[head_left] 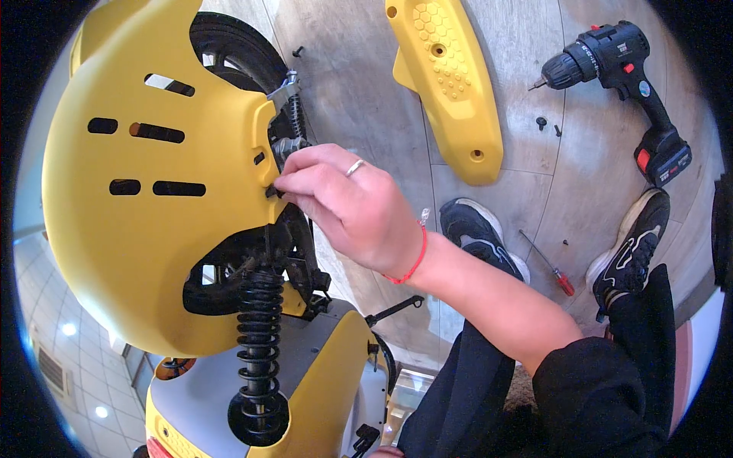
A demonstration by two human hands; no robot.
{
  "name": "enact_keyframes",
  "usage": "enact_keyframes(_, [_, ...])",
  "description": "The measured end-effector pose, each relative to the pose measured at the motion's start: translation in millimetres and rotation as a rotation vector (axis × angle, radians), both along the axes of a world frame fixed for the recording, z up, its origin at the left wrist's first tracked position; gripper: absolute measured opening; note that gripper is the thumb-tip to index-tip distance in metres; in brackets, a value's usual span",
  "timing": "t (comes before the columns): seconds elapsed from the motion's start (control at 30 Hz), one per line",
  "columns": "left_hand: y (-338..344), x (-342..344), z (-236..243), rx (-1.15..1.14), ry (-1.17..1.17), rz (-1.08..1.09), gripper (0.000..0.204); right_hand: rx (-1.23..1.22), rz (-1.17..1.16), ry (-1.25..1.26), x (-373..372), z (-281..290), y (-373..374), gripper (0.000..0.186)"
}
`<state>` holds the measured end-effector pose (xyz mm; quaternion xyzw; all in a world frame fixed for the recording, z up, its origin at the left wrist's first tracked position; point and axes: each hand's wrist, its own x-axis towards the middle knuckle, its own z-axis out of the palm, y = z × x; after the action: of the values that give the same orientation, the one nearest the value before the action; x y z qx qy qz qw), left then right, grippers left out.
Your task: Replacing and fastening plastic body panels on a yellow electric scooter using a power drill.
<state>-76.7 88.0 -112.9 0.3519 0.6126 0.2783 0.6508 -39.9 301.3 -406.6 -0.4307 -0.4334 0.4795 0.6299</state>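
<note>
1. The yellow slotted shell [84, 237] fills the left side.
2. The right forearm [492, 298] slants in from the lower right.
3. The right hand [347, 202] curls, back upward, thumb and fingertips pinched together at the shell's right edge.
4. The left hand [386, 453] shows only a sliver; its opening and hold I cannot tell.
5. A small dark part [272, 191] (mostly covered) sits in the right pinch.

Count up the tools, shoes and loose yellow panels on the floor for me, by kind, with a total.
Drill: 1
Screwdriver: 1
Dark shoes: 2
Loose yellow panel: 1
Total: 5
</note>
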Motion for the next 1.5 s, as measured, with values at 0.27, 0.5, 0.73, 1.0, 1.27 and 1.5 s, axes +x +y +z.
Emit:
enact_keyframes(0.27, [2,3,0,-0.027,0.010,0.029,0.035,-0.265,-0.020,0.159,-3,17,-5,0.018])
enact_keyframes(0.5, [1,3,0,-0.020,0.003,0.029,0.036,-0.242,-0.024,0.109,-1,16,-3,0.015])
enact_keyframes(0.73, [0,4,1,-0.018,0.018,0.036,0.036,-0.339,0.025,0.070,-2,22,-1,0.013])
enact_keyframes(1.0, [2,1,0,-0.047,0.008,0.000,0.036,-0.305,0.101,-0.087,-1,14,2,0.020])
enact_keyframes(1.27, [6,4,4,-0.031,0.034,0.001,0.036,-0.253,0.113,-0.073,5,26,5,0.010])
enact_keyframes(1.5, [9,1,-2,-0.026,0.004,-0.023,0.035,-0.278,0.366,-0.098,12,18,15,0.025])
